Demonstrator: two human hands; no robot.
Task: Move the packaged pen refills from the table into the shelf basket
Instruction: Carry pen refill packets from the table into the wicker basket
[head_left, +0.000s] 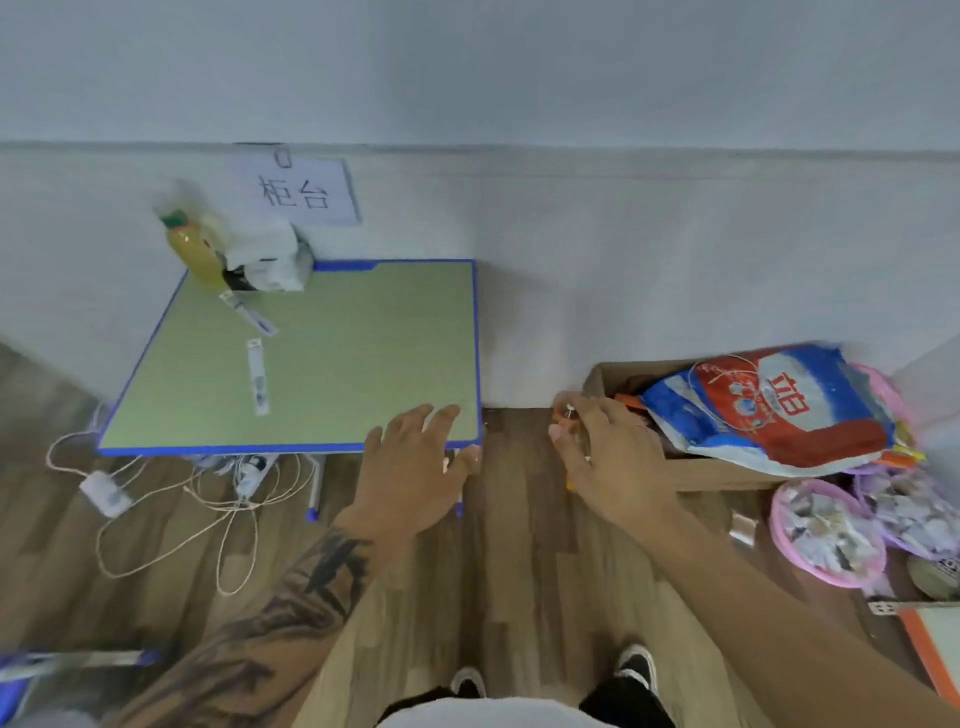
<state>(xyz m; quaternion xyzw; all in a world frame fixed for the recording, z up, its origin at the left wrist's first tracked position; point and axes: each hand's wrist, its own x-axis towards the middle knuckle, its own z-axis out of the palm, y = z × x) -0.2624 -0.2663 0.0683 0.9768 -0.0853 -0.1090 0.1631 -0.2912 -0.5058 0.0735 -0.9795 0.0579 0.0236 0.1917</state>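
While both hands' fingers splay, two slim clear refill packs (258, 375) lie on table (363, 338).

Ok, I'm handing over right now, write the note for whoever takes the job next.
Left hand: open, fingers spread over the near right corner of the green table, holding nothing.
Right hand: curled round a small item, too blurred to name, beside the cardboard box.
Two packaged refills are on the table: one mid-left, one nearer the yellow bottle.
Shelf basket not in view. Left to do: both refills.
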